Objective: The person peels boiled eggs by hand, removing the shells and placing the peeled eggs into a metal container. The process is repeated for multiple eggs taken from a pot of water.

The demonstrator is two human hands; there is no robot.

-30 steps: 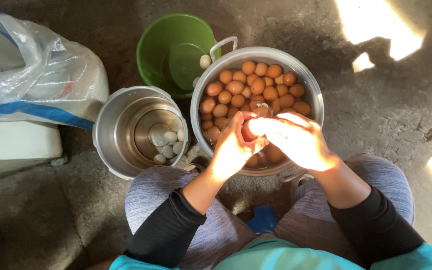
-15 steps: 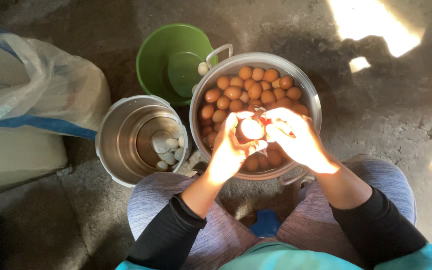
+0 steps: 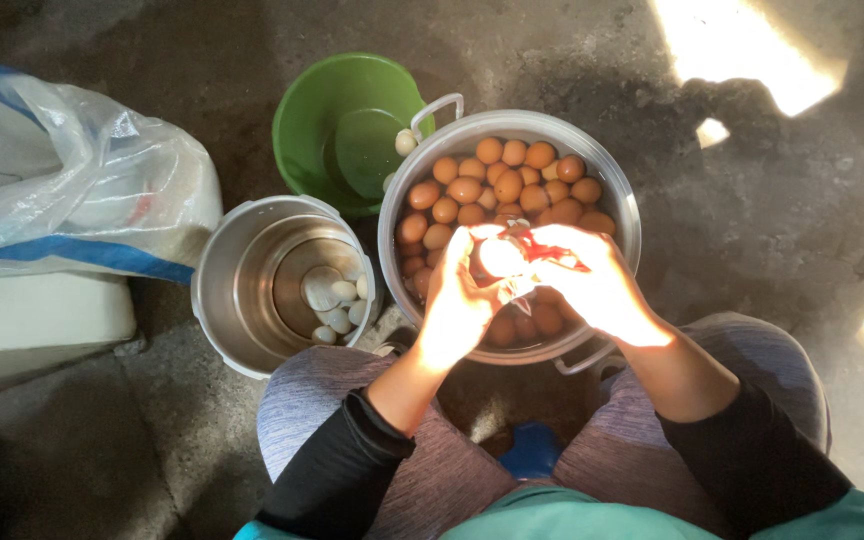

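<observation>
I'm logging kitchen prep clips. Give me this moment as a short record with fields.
left hand: cradles a partly peeled egg
right hand: picks at the egg's shell
below hands: large metal pot full of brown eggs
beside it: smaller metal pot with a few white peeled eggs
behind: green bucket
far left: plastic bag

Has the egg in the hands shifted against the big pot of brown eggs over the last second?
No clear shift. The egg sits between the left hand and right hand, over the near half of the big pot, as before.
</observation>
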